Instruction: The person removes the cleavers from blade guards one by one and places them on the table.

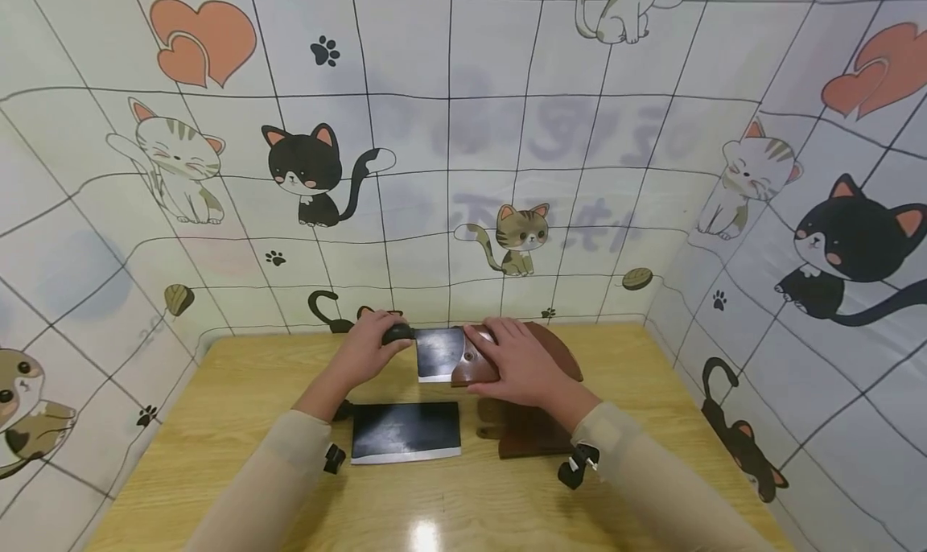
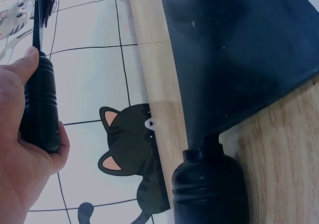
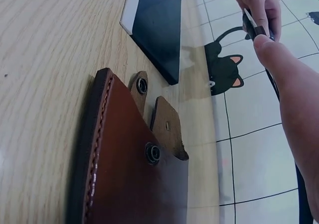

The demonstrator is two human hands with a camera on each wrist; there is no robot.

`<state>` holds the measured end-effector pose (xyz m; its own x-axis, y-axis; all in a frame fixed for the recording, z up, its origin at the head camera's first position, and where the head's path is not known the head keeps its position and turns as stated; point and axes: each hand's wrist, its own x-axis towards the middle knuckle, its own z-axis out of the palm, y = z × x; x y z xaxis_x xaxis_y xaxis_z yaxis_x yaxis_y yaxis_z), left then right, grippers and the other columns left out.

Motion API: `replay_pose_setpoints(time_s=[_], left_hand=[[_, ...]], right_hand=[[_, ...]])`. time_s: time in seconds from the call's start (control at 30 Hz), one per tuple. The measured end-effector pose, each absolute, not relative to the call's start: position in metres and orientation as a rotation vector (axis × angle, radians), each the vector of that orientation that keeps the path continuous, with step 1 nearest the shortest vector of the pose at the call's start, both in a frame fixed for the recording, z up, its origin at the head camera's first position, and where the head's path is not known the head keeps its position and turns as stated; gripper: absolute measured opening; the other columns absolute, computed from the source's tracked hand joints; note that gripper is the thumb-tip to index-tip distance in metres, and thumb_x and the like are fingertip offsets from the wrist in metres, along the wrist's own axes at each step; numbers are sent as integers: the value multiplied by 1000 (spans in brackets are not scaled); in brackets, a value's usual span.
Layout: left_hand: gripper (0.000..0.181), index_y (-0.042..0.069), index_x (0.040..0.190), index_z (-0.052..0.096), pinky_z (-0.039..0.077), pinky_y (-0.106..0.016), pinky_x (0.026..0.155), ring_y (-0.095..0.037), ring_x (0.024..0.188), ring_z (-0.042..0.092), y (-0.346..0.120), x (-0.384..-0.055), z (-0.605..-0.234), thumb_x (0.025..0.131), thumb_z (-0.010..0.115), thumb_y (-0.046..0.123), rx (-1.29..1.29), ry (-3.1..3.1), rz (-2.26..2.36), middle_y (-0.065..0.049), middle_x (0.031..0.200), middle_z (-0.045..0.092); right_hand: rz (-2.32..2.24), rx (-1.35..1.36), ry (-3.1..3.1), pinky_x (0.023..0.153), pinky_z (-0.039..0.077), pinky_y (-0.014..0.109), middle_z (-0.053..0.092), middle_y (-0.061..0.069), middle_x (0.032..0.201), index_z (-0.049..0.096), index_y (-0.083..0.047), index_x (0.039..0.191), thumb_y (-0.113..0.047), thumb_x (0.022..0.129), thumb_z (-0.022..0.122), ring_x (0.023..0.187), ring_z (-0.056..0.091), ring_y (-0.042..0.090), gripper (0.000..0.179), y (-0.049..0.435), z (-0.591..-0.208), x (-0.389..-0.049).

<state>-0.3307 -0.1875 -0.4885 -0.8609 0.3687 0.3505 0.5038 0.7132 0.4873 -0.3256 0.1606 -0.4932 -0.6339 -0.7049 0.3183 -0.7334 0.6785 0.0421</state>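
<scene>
My left hand [image 1: 367,349] grips the black ribbed handle [image 2: 41,104] of a cleaver [image 1: 438,352], held above the far part of the table. The blade runs rightward into a brown leather sheath [image 1: 474,368], and part of the steel stays bare. My right hand [image 1: 525,367] holds that sheath, thumb on the near side, fingers over the top. Below the left hand, a second cleaver [image 1: 405,431] lies flat with its handle to the left. A second leather sheath [image 1: 536,439] rests under the right forearm; its snap stud [image 3: 153,153] and strap tabs [image 3: 167,127] show in the right wrist view.
The wooden table [image 1: 442,504] meets a cloth wall [image 1: 413,254] printed with cats and grid lines, on the back and both sides. A brown rounded leather piece [image 1: 558,349] shows behind the right hand; whether it belongs to the held sheath is unclear.
</scene>
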Motion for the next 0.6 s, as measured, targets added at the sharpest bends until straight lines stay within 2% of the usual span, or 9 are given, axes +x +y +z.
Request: replay_pose_setpoints(time_s=[0.13, 0.4, 0.6], left_hand=[[39, 8, 137, 73, 53, -61, 97, -42, 123, 62, -188, -331, -489, 105, 80, 30, -691, -2707, -861, -18, 138, 67], [34, 11, 134, 72, 52, -58, 86, -35, 108, 58, -189, -333, -489, 106, 79, 29, -705, -2682, -849, -13, 126, 68], [39, 9, 139, 72, 52, -60, 89, -36, 110, 55, -190, -330, -487, 106, 79, 29, -686, -2717, -886, -15, 132, 66]], right_hand=[[139, 1148, -2606, 124, 34, 60, 47, 15, 161, 35, -22, 175, -86, 95, 59, 147, 44, 37, 105, 161, -493, -325], [180, 1133, -2625, 125, 31, 61, 45, 16, 164, 33, -23, 176, -83, 93, 67, 150, 42, 38, 108, 162, -491, -323], [176, 1144, -2605, 124, 33, 62, 45, 15, 164, 33, -23, 176, -83, 94, 66, 150, 43, 37, 107, 164, -492, -323]])
